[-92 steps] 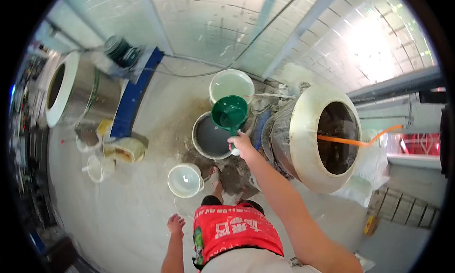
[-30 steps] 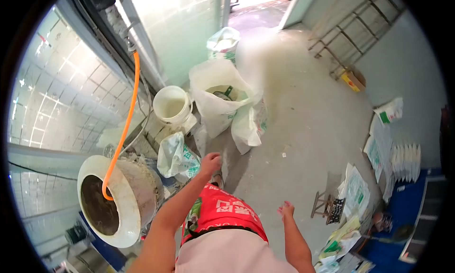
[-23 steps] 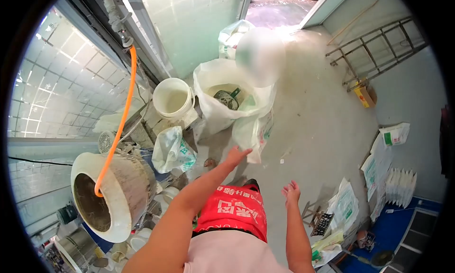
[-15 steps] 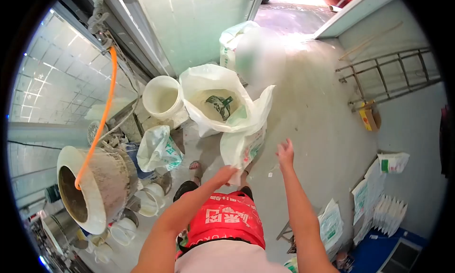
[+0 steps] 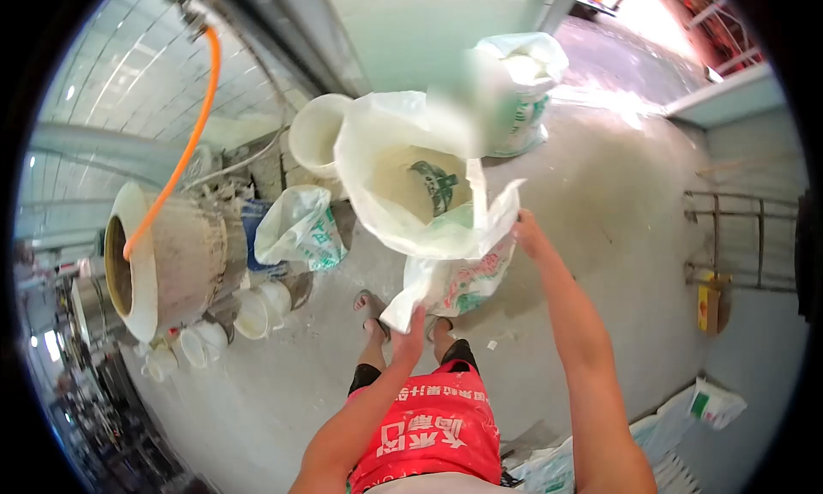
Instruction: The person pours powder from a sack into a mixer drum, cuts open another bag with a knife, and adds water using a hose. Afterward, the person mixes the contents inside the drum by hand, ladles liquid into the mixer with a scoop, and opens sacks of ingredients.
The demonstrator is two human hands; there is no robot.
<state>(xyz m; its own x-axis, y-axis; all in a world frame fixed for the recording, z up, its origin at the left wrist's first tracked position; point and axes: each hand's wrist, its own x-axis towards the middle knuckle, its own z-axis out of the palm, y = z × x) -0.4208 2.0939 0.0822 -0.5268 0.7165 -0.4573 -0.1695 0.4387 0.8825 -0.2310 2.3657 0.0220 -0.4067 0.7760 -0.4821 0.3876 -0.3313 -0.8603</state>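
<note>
A large white woven sack [image 5: 373, 224] stands wide-mouthed before me, with green and red print on its near side. Pale powder [image 5: 399, 181] fills part of it, and a dark green scoop-like thing [image 5: 435, 187] lies on the powder. My left hand [image 5: 410, 333] is closed on a loose corner of the sack that hangs toward my legs. At the right edge of the mouth, my right hand [image 5: 527, 233] grips the rim; its fingertips are partly hidden behind the plastic.
Behind stand a white bucket [image 5: 319, 134] and another filled sack [image 5: 523, 91]. To the left are a small sack [image 5: 304, 228], a drum-shaped mixer [image 5: 184, 254] with an orange hose [image 5: 193, 143], and several white tubs. A metal ladder-like frame [image 5: 737, 237] leans at the right wall.
My right hand has moved up to the sack's right rim and closed on it. My left hand keeps its corner. The view has turned, and the sack's mouth has changed shape.
</note>
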